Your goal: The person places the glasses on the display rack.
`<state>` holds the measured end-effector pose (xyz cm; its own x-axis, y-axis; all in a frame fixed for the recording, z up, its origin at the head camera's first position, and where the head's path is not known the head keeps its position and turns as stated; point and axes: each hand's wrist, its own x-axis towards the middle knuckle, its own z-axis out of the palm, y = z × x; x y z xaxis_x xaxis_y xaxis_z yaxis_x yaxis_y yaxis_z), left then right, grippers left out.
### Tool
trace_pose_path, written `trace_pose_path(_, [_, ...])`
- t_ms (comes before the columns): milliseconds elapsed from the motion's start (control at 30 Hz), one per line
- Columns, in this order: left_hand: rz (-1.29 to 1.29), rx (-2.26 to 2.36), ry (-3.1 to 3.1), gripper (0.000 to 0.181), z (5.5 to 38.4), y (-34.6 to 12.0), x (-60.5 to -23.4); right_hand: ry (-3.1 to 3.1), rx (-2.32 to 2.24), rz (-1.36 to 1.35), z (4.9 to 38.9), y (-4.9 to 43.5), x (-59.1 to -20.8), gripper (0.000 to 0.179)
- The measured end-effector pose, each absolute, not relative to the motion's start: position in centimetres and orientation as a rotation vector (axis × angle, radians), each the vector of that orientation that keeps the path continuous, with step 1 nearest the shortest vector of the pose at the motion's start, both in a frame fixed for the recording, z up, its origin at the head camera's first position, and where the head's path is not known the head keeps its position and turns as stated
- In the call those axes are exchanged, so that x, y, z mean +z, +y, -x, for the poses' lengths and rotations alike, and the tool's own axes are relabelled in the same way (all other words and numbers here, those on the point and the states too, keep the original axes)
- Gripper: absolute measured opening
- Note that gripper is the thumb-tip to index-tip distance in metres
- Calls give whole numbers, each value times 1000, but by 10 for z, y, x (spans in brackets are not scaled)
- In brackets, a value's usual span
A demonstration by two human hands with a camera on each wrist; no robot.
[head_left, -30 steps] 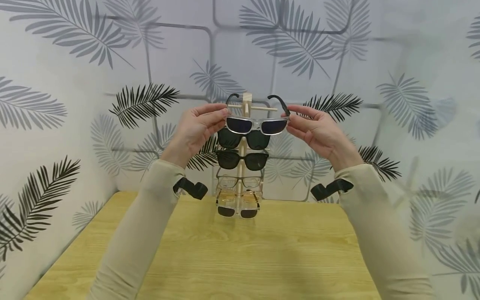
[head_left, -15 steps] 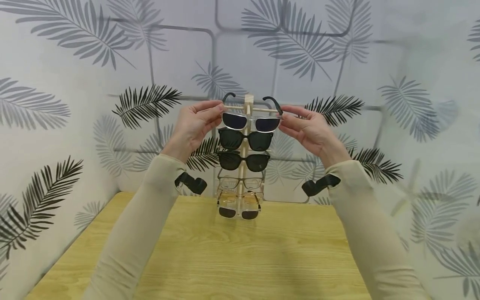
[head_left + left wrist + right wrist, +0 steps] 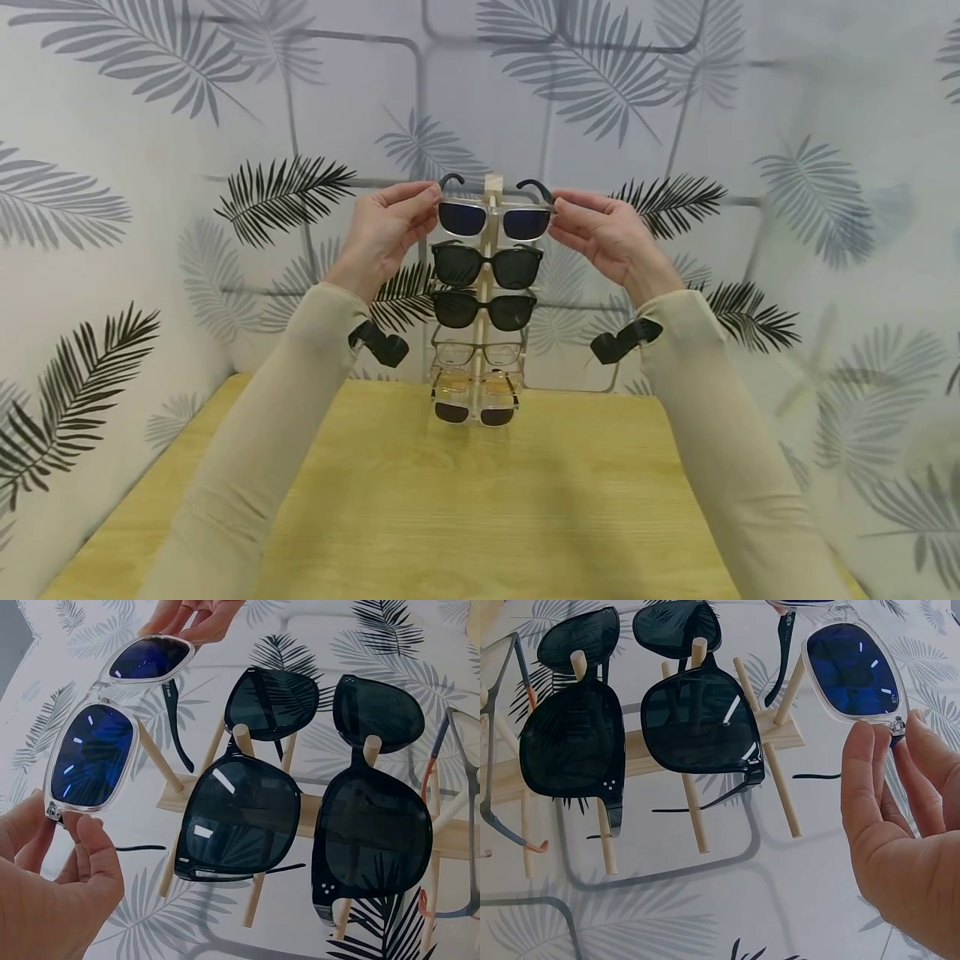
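Both hands hold a pair of sunglasses [image 3: 462, 219] with a clear frame, blue lenses and dark temples, in front of the top of a wooden eyewear rack [image 3: 493, 185]. My left hand [image 3: 386, 236] pinches the left hinge corner; my right hand [image 3: 604, 239] pinches the right one. Their temples point back toward the rack, unfolded. In the left wrist view, the frame stands apart from the bare upper peg [image 3: 160, 756]. The right wrist view has fingers and thumb [image 3: 930, 761] at the hinge. Just below hang black sunglasses [image 3: 514, 268].
Lower on the rack sit a second black pair [image 3: 512, 312], thin-framed clear glasses [image 3: 501, 354], yellow-tinted glasses [image 3: 454, 382] and clear-framed dark sunglasses [image 3: 452, 412]. The rack stands at the back of a wooden table [image 3: 465, 500], close to a leaf-patterned backdrop [image 3: 600, 92].
Both hands have carried the clear-framed sunglasses left and up, closer in line with the rack's post. The lenses no longer overlap the black pair below in the head view.
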<state>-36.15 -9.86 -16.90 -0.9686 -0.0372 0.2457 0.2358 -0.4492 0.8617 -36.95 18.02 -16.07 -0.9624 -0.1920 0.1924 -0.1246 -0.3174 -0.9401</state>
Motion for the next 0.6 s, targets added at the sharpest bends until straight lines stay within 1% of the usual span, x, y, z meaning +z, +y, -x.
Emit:
trace_pose_path(67, [286,-2527,-1543,24,364,-99,-168,1810,-2485,412,372,179,-160,22])
trace_pose_path(233, [292,-2523,-1537,10,370,-97,-171,1795,-2501,377,377,179,-161,22])
trace_pose_path(333, [320,-2514,-1550,8,372,-95,-171,1780,-2512,369,380,180,-160,22])
trace_pose_path(400, [322,-2516,-1556,17,374,-95,-171,1759,-2522,354,381,180,-160,22])
trace_pose_path(467, [318,-2526,-1549,23,377,-94,-169,1744,-2526,337,384,180,-159,18])
trace_pose_path(567, [304,-2528,-1549,24,379,-95,-166,1732,-2532,312,386,178,-156,17])
trace_pose_path(600, [300,-2527,-1550,19,380,-96,-165,1731,-2535,303,387,177,-155,18])
